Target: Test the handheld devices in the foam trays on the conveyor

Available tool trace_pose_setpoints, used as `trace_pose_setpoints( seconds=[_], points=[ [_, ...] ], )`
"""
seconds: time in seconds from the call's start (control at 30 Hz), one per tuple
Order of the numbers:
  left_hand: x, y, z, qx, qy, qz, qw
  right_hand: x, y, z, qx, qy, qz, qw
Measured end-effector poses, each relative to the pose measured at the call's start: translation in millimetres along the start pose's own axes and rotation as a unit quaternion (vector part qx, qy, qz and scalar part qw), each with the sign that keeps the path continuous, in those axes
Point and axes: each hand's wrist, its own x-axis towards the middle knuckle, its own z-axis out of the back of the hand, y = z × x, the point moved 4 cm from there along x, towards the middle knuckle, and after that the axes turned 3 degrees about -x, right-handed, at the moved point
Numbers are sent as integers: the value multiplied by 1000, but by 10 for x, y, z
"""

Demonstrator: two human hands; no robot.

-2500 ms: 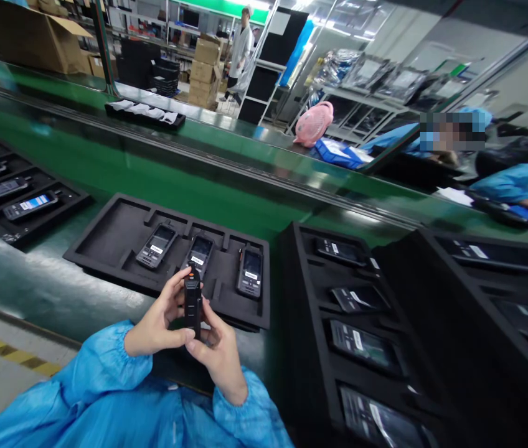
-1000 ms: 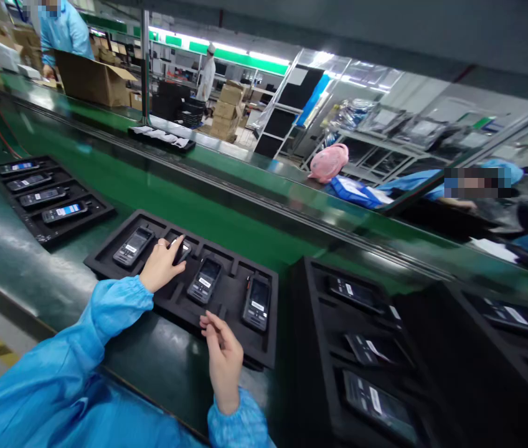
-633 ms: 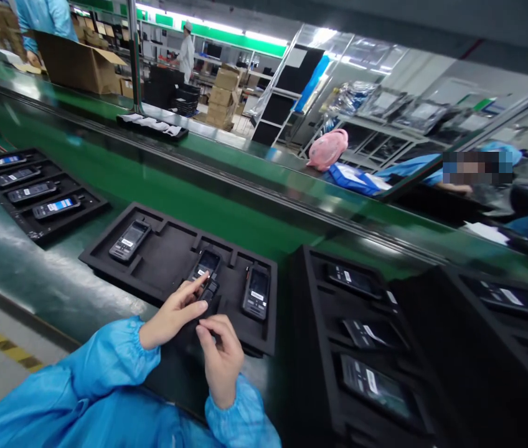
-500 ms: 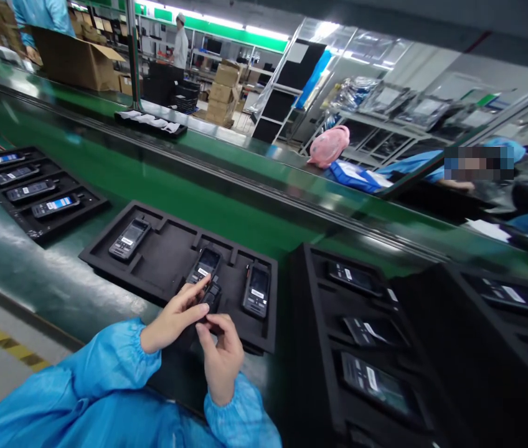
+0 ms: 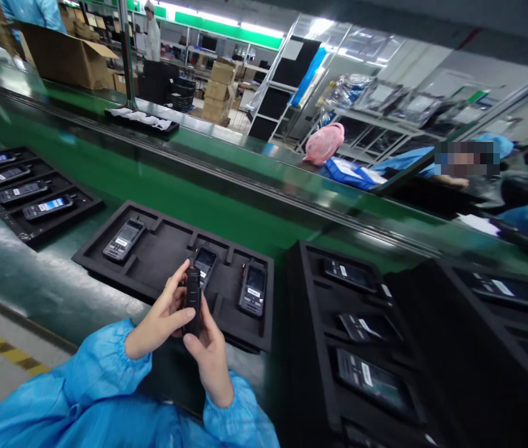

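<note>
A black handheld radio (image 5: 193, 295) is held upright on edge between my two hands, its narrow side with buttons facing me. My left hand (image 5: 161, 320) grips it from the left, thumb across the lower side. Against its right and lower part, my right hand (image 5: 208, 348) closes with thumb and fingers. Just behind it, a second radio with a screen and white label (image 5: 207, 264) lies in the black foam tray (image 5: 161, 274), partly hidden. The same tray holds a radio on the left (image 5: 124, 239) and another on the right (image 5: 252, 289).
A foam tray with several radios (image 5: 30, 230) lies at the left. Stacked foam trays (image 5: 313, 348) with more radios stand at the right. Behind the green bench (image 5: 226, 211) runs a metal rail. A cardboard box (image 5: 63, 59), a pink basket (image 5: 324, 143) and co-workers are beyond.
The radio in my hands has turned from lying tilted over the tray to standing on edge, and moved slightly left. My right hand now wraps its side. The view has shifted slightly.
</note>
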Motion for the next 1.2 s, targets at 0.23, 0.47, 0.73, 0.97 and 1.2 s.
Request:
trace_pose_setpoints(
  seconds=[0.23, 0.47, 0.73, 0.97, 1.2],
  points=[
    [24, 13, 66, 38, 85, -1, 996, -2, -21, 60, -14, -4, 13, 1000],
    [-7, 15, 25, 75, 73, -7, 994, -5, -49, 90, -34, -25, 5, 999],
    [19, 72, 40, 110, 123, -1, 986, -9, -9, 120, -21, -35, 8, 999],
    [-3, 59, 9, 117, 130, 10, 985, 0, 12, 139, 13, -59, -18, 998],
    [103, 84, 73, 68, 136, 18, 988, -3, 35, 95, 35, -27, -9, 999]
  ],
)
